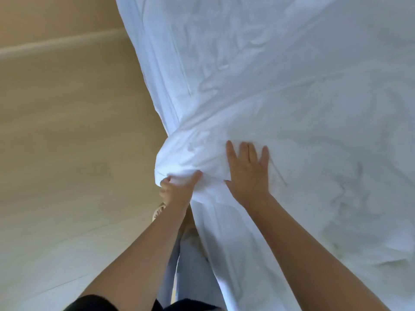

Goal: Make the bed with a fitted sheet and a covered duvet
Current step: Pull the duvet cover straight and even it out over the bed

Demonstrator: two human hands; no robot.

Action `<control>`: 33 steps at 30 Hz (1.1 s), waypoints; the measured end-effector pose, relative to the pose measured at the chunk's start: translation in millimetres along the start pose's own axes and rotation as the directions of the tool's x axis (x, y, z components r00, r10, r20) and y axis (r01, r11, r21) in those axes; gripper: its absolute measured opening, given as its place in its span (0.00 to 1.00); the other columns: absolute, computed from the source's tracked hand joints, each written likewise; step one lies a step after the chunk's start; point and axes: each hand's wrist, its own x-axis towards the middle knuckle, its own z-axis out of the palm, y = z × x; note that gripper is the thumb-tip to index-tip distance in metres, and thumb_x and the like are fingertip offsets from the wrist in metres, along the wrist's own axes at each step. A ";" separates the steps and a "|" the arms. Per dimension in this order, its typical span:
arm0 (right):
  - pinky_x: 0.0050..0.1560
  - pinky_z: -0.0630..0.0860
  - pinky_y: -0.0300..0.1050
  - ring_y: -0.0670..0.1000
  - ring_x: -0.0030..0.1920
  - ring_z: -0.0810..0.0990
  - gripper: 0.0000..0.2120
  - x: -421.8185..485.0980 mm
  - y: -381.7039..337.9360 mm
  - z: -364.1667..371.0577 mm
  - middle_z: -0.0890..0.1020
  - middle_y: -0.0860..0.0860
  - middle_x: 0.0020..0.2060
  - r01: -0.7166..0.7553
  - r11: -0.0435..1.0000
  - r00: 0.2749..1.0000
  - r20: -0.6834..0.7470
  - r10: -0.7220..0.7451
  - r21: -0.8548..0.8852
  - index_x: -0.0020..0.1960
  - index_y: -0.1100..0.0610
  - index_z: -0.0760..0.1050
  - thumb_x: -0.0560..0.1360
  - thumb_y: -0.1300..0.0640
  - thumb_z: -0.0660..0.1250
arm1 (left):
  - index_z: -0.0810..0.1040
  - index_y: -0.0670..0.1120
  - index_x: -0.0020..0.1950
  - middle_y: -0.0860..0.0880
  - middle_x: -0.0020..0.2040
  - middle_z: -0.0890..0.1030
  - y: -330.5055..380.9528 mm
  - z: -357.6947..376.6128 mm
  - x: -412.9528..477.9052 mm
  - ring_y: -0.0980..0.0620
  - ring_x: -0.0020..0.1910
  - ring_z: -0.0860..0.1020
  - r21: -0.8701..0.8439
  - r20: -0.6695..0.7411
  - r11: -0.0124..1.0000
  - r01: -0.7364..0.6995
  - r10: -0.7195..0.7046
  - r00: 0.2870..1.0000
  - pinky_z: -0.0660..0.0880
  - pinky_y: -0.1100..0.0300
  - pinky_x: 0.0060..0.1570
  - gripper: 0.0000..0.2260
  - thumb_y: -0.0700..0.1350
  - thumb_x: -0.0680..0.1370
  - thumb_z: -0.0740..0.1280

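Observation:
A white sheet [280,86] covers the bed and fills the right half of the head view, wrinkled and slightly blurred. At the bed's near left corner the cloth bunches into a rounded fold [179,153]. My left hand [177,187] grips that bunched corner from below, fingers curled into the fabric. My right hand [249,169] lies flat on top of the sheet just right of the corner, fingers spread and pressing down. Whether this cloth is the fitted sheet or the duvet cover, I cannot tell.
Pale wood-look floor [67,153] runs along the bed's left side, with a light skirting board [60,43] at the far left. My leg in light trousers [190,265] and a sandalled foot [158,212] stand against the bed's edge.

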 end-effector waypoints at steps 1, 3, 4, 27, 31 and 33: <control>0.72 0.46 0.59 0.58 0.67 0.65 0.29 6.4 -0.5 -3.4 0.68 0.58 0.65 -0.001 1.000 1.000 -0.008 0.001 -0.007 0.73 0.57 0.55 0.77 0.51 0.62 | 0.59 0.46 0.72 0.47 0.65 0.67 1.4 -4.1 2.8 0.45 0.61 0.69 -0.149 0.094 0.973 0.177 -0.164 0.982 0.68 0.45 0.62 0.48 0.65 0.61 0.75; 0.63 0.62 0.51 0.55 0.56 0.74 0.12 17.3 5.2 -9.3 0.76 0.54 0.54 0.033 0.996 0.998 -0.060 -0.028 0.088 0.60 0.58 0.68 0.79 0.55 0.57 | 0.63 0.49 0.73 0.51 0.68 0.69 7.7 -10.3 7.0 0.45 0.56 0.74 -0.397 0.402 0.818 0.417 -0.253 0.880 0.69 0.42 0.61 0.45 0.68 0.62 0.72; 0.52 0.65 0.47 0.56 0.50 0.76 0.08 20.2 10.5 -12.9 0.78 0.53 0.48 0.051 0.981 0.997 -0.072 -0.039 0.188 0.53 0.57 0.70 0.80 0.54 0.55 | 0.67 0.50 0.71 0.53 0.68 0.70 15.4 -12.1 7.9 0.46 0.54 0.76 -0.509 0.481 0.734 0.451 -0.191 0.855 0.70 0.43 0.61 0.40 0.67 0.64 0.71; 0.42 0.78 0.49 0.59 0.44 0.81 0.09 52.6 -43.0 -76.3 0.80 0.56 0.40 -0.448 0.208 0.893 0.446 0.063 0.869 0.44 0.61 0.75 0.72 0.55 0.63 | 0.75 0.54 0.52 0.54 0.45 0.82 45.4 -58.8 -86.6 0.53 0.47 0.80 -0.089 -0.055 0.859 -0.503 0.500 0.864 0.78 0.47 0.48 0.20 0.57 0.65 0.76; 0.50 0.74 0.45 0.53 0.46 0.79 0.07 37.8 -55.4 -60.8 0.80 0.49 0.41 -0.305 0.117 0.933 0.272 0.237 0.945 0.46 0.56 0.75 0.76 0.53 0.62 | 0.70 0.47 0.55 0.47 0.46 0.80 45.5 -63.3 -85.7 0.47 0.46 0.79 -0.095 -0.116 0.914 -0.394 0.383 0.916 0.77 0.46 0.47 0.34 0.63 0.57 0.74; 0.52 0.74 0.46 0.54 0.47 0.78 0.07 35.9 -63.4 -59.5 0.79 0.50 0.41 -0.281 0.067 0.925 0.251 0.284 0.957 0.45 0.57 0.74 0.77 0.54 0.61 | 0.73 0.45 0.51 0.43 0.44 0.81 40.2 -65.5 -87.1 0.44 0.45 0.80 -0.169 -0.094 0.925 -0.340 0.328 0.940 0.77 0.43 0.47 0.30 0.62 0.58 0.73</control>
